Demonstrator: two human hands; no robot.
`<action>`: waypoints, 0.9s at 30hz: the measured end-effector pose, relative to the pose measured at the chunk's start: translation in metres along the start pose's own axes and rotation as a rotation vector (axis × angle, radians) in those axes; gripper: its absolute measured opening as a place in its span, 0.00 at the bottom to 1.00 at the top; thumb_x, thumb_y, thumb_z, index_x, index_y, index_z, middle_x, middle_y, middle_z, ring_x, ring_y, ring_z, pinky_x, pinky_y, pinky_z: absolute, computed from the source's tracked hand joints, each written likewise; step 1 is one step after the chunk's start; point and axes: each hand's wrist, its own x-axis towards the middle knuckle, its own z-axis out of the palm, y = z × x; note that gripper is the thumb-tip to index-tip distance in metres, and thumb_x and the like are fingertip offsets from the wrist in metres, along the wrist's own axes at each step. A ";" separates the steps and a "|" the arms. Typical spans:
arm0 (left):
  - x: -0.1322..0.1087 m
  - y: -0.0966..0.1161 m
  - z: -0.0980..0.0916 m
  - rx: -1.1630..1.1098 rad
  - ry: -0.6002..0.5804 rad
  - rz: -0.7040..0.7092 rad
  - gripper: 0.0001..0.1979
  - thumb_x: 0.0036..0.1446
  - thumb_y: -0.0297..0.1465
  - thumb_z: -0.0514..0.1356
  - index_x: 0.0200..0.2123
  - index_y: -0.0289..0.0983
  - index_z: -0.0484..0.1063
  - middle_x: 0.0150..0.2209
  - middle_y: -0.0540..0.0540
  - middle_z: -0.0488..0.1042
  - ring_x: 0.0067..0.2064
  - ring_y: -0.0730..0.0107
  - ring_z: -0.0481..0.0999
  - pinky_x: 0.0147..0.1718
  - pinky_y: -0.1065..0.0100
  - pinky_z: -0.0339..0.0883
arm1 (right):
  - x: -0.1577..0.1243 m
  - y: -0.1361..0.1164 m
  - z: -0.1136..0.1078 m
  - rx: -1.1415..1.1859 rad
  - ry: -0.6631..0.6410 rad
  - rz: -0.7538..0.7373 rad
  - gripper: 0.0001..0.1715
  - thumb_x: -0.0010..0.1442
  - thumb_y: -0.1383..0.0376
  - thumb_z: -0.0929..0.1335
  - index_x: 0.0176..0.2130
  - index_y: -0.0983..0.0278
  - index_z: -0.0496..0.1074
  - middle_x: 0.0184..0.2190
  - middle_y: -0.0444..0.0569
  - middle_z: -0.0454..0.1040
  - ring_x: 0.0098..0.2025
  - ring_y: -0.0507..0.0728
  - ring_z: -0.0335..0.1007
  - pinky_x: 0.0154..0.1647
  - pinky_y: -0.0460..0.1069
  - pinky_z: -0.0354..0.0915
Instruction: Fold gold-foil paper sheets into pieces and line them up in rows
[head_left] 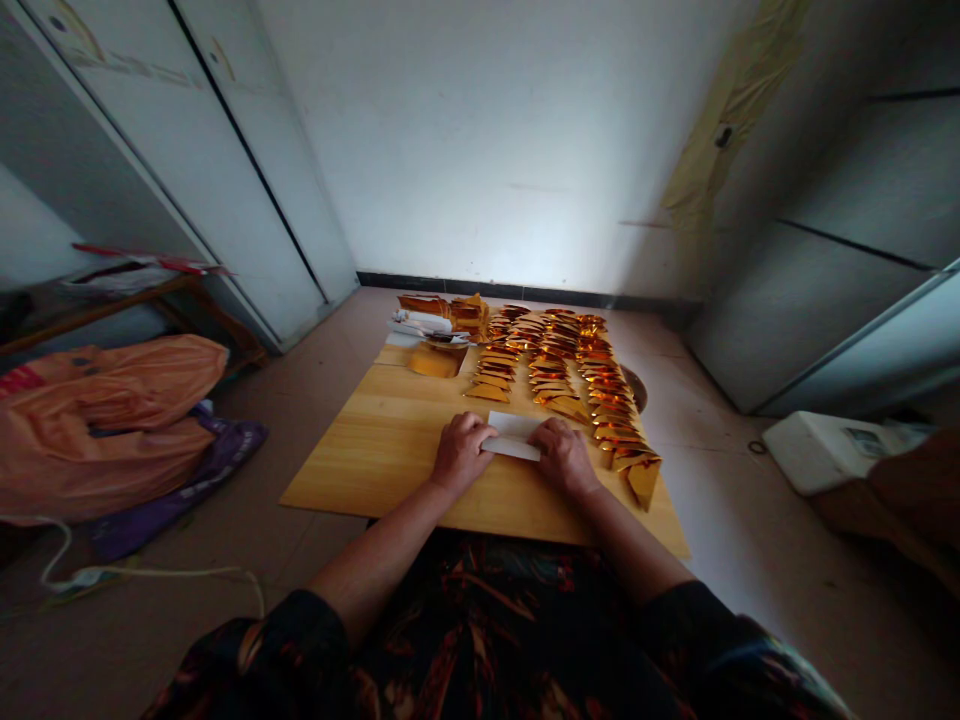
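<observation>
A white sheet of paper (513, 436) with a crease across it lies over the near middle of the wooden board (360, 430). My left hand (463, 455) pinches its left edge, fingers closed. On the other side, my right hand (564, 455) grips the right edge with bent fingers. Beyond the hands, several rows of folded gold foil pieces (491, 372) stretch toward the back of the board. The rightmost row (611, 405) runs down beside my right hand and ends in a larger folded gold piece (643, 480).
At the board's back left are a stack of yellow-gold sheets (435, 361), a white roll (420, 322) and gold bundles (469, 312). Orange bags (112, 420) and a pale cable (180, 572) lie left. A white box (825, 450) stands right.
</observation>
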 end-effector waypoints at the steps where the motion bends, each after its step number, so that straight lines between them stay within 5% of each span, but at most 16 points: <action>1: 0.000 0.000 0.000 -0.007 -0.002 0.005 0.13 0.48 0.24 0.59 0.37 0.42 0.76 0.38 0.46 0.70 0.44 0.63 0.68 0.44 0.63 0.62 | -0.002 0.000 0.001 -0.017 0.013 -0.022 0.17 0.52 0.76 0.62 0.37 0.62 0.75 0.40 0.50 0.73 0.45 0.57 0.64 0.43 0.49 0.54; 16: -0.007 -0.003 -0.006 0.025 -0.083 0.166 0.16 0.46 0.16 0.54 0.34 0.40 0.73 0.37 0.47 0.75 0.43 0.64 0.69 0.43 0.63 0.62 | -0.013 0.009 -0.002 -0.178 -0.085 -0.254 0.14 0.58 0.70 0.64 0.43 0.62 0.73 0.43 0.51 0.72 0.46 0.57 0.61 0.47 0.50 0.51; 27: -0.017 -0.005 -0.014 0.091 -0.127 0.276 0.16 0.53 0.21 0.54 0.39 0.41 0.77 0.44 0.44 0.75 0.46 0.61 0.69 0.46 0.59 0.62 | -0.023 0.011 0.001 -0.198 -0.077 -0.247 0.15 0.63 0.68 0.62 0.47 0.59 0.73 0.46 0.51 0.72 0.48 0.58 0.60 0.48 0.51 0.52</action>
